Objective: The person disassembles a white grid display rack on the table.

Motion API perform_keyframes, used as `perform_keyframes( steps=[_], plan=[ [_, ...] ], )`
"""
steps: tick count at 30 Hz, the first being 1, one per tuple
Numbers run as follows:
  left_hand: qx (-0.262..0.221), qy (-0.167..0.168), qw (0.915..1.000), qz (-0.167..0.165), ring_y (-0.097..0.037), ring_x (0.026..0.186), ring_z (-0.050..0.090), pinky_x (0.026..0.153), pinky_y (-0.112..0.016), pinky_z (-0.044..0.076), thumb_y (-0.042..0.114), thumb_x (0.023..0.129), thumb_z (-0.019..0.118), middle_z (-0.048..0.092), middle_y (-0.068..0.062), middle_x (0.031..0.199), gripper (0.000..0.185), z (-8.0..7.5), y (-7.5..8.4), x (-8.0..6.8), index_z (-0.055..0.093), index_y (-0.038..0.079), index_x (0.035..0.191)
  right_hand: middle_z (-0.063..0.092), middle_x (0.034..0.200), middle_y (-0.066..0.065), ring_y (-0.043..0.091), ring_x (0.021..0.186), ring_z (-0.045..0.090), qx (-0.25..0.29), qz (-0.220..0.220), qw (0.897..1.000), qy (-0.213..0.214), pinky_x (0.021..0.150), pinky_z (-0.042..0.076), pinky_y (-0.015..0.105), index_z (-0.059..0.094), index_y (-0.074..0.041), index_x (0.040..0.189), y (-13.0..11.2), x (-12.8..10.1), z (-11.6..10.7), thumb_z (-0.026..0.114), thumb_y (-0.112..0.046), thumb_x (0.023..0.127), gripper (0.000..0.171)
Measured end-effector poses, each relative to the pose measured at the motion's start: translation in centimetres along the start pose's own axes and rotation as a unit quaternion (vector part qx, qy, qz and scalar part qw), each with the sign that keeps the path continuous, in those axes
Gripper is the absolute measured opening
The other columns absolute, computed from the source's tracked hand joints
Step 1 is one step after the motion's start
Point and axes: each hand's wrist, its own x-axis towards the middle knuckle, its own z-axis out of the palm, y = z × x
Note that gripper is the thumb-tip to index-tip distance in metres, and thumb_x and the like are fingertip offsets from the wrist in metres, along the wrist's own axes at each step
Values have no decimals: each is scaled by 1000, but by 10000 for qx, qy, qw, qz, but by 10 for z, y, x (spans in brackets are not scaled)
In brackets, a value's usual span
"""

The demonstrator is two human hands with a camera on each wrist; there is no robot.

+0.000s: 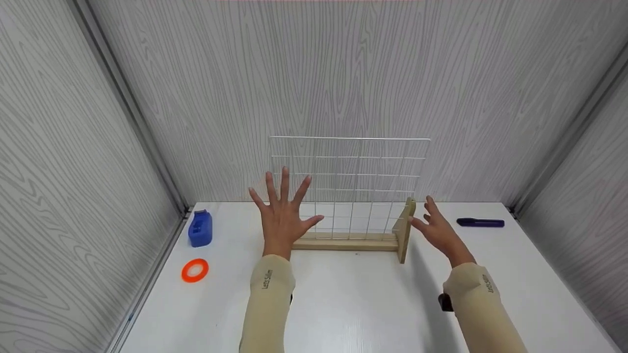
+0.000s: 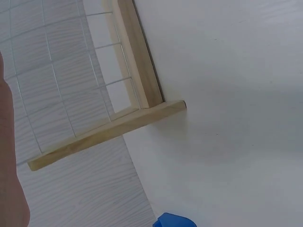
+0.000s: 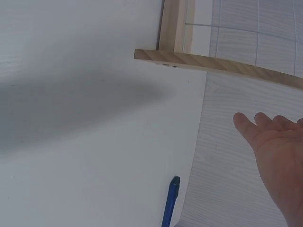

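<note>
A white wire grid (image 1: 343, 174) stands upright on a wooden base bar (image 1: 343, 243) with a wooden side piece (image 1: 405, 230) at its right end. My left hand (image 1: 280, 220) is spread wide, palm away, in front of the grid's left part and holds nothing. It hides the stand's left end in the head view; the left wrist view shows a wooden side piece (image 2: 109, 133) there. My right hand (image 1: 438, 230), fingers extended and holding nothing, is just right of the right side piece. In the right wrist view this hand (image 3: 279, 156) appears apart from the wood (image 3: 213, 62).
On the left of the white table (image 1: 343, 304) stands a blue tape dispenser (image 1: 200, 229), with an orange ring (image 1: 195, 270) lying nearer. A dark blue-purple marker (image 1: 480, 222) lies at the back right. Grey wood-grain panels (image 1: 314, 73) enclose the back and sides.
</note>
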Motion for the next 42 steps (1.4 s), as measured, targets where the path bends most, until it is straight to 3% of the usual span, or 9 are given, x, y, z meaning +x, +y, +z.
perform_keyframes(
  steps=[10,17,22,27,31,42],
  plan=[
    [-21,54,9998,182,-46,157,6,113,-81,11,96,76,36,0,-8,172,101,-5,22,11,5,49,160,3,169,26,49,153,17,330,-171,9990,237,123,23,60,-11,-7,162,0,5,9,47,-31,108,82],
    [-79,-35,9995,306,-44,157,5,113,-81,13,94,77,41,-3,-6,173,104,-11,34,16,-6,50,159,6,168,27,47,153,19,624,-348,9970,303,123,25,57,-6,-4,162,-1,8,16,42,-26,110,74],
    [-65,32,9992,383,-46,157,6,112,-82,14,92,78,43,1,-5,173,101,-14,43,24,-2,52,159,9,168,27,46,152,25,727,-487,9952,441,122,30,54,0,-2,162,-1,10,19,39,-24,111,68],
    [25,88,9990,433,-47,156,8,112,-82,17,93,77,42,1,-6,173,98,-15,53,29,4,54,158,11,168,26,42,155,18,737,-553,9941,565,123,28,53,2,-4,163,-1,13,21,40,-21,110,67],
    [76,117,9988,475,-47,157,7,112,-81,18,94,77,40,-2,-7,173,99,-15,60,30,0,54,158,11,169,22,38,157,13,860,-565,9927,630,124,26,52,2,-9,164,0,14,24,41,-20,110,67],
    [63,144,9987,493,-47,157,5,112,-82,17,93,79,40,-1,-6,173,98,-16,69,35,-2,54,158,5,171,19,43,155,17,1263,-609,9882,619,123,27,54,2,-18,165,3,19,28,41,-15,109,68]
  ],
)
